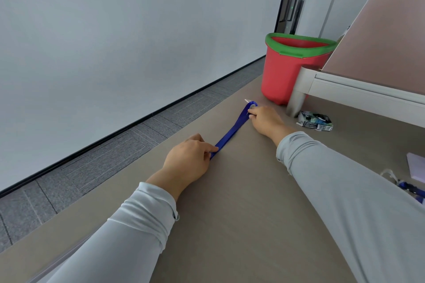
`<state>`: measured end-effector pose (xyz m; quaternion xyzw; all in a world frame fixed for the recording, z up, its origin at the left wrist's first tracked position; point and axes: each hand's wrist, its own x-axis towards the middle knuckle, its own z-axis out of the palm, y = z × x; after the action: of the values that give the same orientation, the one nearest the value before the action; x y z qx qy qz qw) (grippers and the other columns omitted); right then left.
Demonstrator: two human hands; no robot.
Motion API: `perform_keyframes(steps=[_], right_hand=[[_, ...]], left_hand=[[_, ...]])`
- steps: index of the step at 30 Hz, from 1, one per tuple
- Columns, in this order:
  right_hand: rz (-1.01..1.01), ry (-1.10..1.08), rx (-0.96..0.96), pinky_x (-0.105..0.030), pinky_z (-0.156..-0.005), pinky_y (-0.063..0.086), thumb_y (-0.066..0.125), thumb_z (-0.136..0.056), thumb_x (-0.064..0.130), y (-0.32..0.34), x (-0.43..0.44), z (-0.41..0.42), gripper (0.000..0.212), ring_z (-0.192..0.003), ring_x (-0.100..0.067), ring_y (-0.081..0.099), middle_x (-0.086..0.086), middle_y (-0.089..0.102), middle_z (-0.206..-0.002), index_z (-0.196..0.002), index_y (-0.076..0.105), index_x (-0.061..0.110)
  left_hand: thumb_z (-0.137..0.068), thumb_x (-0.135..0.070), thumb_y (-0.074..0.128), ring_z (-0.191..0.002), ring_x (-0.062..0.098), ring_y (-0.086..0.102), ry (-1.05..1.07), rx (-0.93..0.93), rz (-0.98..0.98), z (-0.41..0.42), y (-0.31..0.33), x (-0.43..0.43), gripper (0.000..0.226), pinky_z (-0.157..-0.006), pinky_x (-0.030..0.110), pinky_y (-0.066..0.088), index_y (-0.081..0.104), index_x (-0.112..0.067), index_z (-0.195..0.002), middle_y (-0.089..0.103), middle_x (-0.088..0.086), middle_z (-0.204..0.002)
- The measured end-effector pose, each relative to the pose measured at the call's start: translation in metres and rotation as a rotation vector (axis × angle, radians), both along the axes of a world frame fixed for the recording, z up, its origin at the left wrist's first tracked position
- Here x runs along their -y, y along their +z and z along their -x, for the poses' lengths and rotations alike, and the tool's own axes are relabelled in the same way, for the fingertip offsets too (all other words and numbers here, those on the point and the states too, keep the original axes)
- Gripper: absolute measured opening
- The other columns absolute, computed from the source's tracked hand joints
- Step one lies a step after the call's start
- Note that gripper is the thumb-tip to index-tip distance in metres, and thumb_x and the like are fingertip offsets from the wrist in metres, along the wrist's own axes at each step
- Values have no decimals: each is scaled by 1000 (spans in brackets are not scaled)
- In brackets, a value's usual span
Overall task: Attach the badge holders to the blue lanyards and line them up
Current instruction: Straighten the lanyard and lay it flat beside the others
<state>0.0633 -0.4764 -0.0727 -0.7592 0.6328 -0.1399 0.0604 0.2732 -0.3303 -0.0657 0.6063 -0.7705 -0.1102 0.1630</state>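
A blue lanyard (232,131) lies stretched flat on the brown table (241,213), running from near centre towards the far end. My left hand (188,158) pinches its near end against the table. My right hand (266,120) holds its far looped end, where a small pale piece pokes out beyond the loop; I cannot tell what it is. More blue lanyard (411,188) with white cord lies at the right edge, partly hidden by my right sleeve. No badge holder shows clearly.
A red bucket with a green rim (289,69) stands at the table's far end beside a pink divider panel (379,37) on a white frame. A crumpled printed packet (315,122) lies near the frame's foot. A lilac pad (416,167) sits at right. The table's left edge drops to grey carpet.
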Motion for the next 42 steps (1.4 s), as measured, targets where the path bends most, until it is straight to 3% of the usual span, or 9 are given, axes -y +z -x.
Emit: perform_keyframes(steps=[7, 11, 15, 21, 27, 30, 35, 38, 42], right_hand=[[167, -61, 161, -33, -86, 42, 50, -89, 6, -3, 1, -4, 25, -107, -31, 56, -12, 64, -113, -107, 67, 11], [290, -177, 302, -39, -87, 44, 45, -90, 7, -2, 4, -1, 24, -103, -37, 53, -19, 52, -117, -106, 62, 5], [175, -142, 241, -39, -94, 42, 47, -91, 10, 2, 12, 11, 30, -113, -33, 51, -15, 56, -122, -119, 58, 10], [47, -110, 299, -30, -93, 42, 43, -94, 13, 4, 14, 9, 30, -112, -25, 56, -7, 64, -121, -112, 67, 13], [181, -188, 361, -41, -88, 48, 42, -89, 5, 12, 13, 12, 29, -101, -35, 59, -19, 67, -108, -101, 68, 1], [208, -178, 143, -35, -83, 47, 42, -86, -2, 22, 14, 17, 35, -101, -34, 56, -17, 62, -111, -109, 67, 6], [116, -196, -402, -39, -93, 38, 41, -90, 10, 27, 13, 18, 35, -119, -30, 39, -8, 47, -126, -122, 56, 11], [67, -183, -491, -39, -96, 36, 39, -91, 14, 22, 13, 17, 36, -122, -29, 36, -6, 45, -130, -125, 53, 13], [90, -182, -420, -39, -93, 39, 39, -94, 17, 19, 18, 17, 33, -121, -30, 38, -8, 48, -128, -124, 52, 11]], left_hand=[[-94, -18, 41, -97, 15, 55, 12, -46, 12, -1, 1, -3, 35, -80, 27, 45, 59, -33, -120, 51, -5, -109], [-93, -21, 44, -93, 15, 57, 21, -72, 24, 0, 2, -3, 30, -79, 29, 47, 63, -30, -114, 52, -6, -107], [-92, -24, 48, -91, 13, 57, 21, -77, 34, 0, 1, -3, 26, -76, 26, 45, 65, -29, -111, 54, -7, -104], [-90, -24, 50, -87, 13, 57, 31, -99, 39, 0, 2, -4, 25, -75, 25, 46, 65, -30, -109, 54, -7, -99], [-90, -23, 50, -81, 8, 53, 28, -101, 41, 0, 2, -3, 26, -74, 26, 46, 65, -31, -110, 48, -12, -93], [-90, -23, 50, -83, 10, 55, 29, -104, 38, 0, 2, -2, 26, -75, 25, 47, 65, -31, -110, 49, -12, -93], [-89, -23, 51, -77, 5, 50, 33, -111, 29, -1, 0, -2, 27, -73, 22, 44, 66, -32, -109, 48, -13, -93], [-90, -24, 50, -78, 4, 48, 31, -101, 21, -1, 0, -2, 27, -73, 21, 42, 65, -33, -111, 47, -14, -94], [-92, -23, 48, -78, 5, 50, 35, -111, 14, 0, 0, -2, 27, -71, 20, 41, 65, -33, -110, 47, -15, -94]])
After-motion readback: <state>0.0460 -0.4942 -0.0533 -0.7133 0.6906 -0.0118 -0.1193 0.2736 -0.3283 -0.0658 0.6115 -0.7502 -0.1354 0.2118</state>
